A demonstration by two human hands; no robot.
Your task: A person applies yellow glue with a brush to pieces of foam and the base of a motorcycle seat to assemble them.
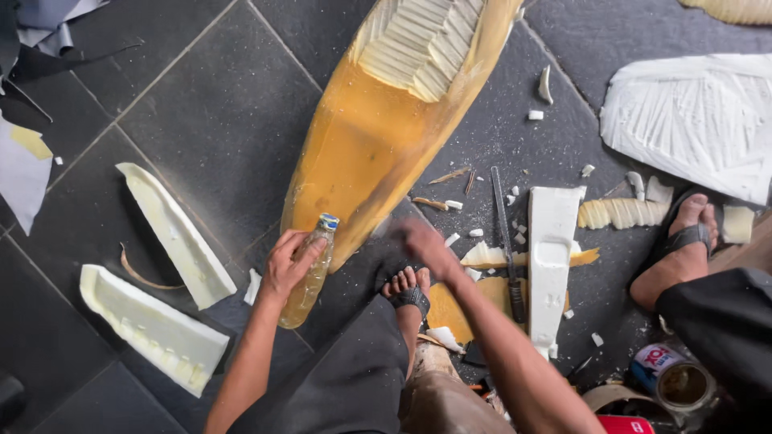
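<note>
The left hand [288,261] holds a clear plastic bottle [310,269] with a blue-and-white cap, its fingers [299,251] wrapped around the upper body so that the bottle tilts with its neck toward the long yellow-coated foam board [378,137] lying on the dark tiled floor [201,104]. The bottle, part full of a pale yellowish liquid, sits just beside the board's near tip. The right hand [422,245] is blurred at that same tip, resting on or brushing the coated surface; whether its fingers are spread or pressed together cannot be told. The upper end of the board shows bare ribbed white foam, so the coating looks partly done, and the step in hand appears to be spreading liquid over the board's lower end. A next move would likely call for tipping the bottle over the surface while the right hand works the liquid outward. White foam offcuts [173,233] lie to the left, a long knife [505,241] and a white foam block [553,257] to the right, and an open tin [679,384] near a sandalled foot [683,241].
</note>
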